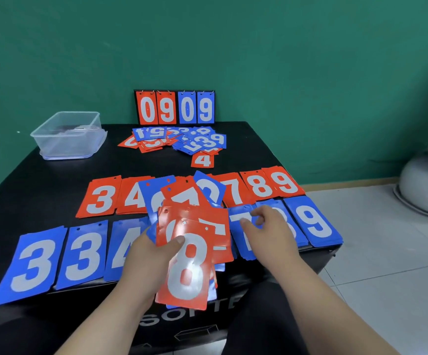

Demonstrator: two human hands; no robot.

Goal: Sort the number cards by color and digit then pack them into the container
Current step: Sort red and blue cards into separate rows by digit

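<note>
Clear plastic container [68,135] stood at the far left corner of the black tabletop [54,180], well apart from the cards.

Near row, left end: 2 blue 3 cards [35,265] side by side, then a blue 4 card [120,249], partly hidden. Far row: red 3 pile [101,197] and red 4 pile [132,196]. All cards glossy, with white digits and punched holes on the top edge.

Left hand [151,262] gripped a loose fan of mixed red and blue cards, thumb on top; a red 8 card [187,267] lay uppermost.

Behind, at the back edge, the scoreboard [174,107] read 0909, 2 red digits then 2 blue. In front of it lay an unsorted heap [179,140], with a single red 4 [202,160] just beside.

Right hand [269,234] rested on the blue 7 pile [241,226], fingers bent; could not tell whether it pinched a card.

Red 7, 8, 9 piles [260,187] overlapped; the blue 9 pile [313,221] sat at the right corner. A grey pot [425,185] stood on the floor.
</note>
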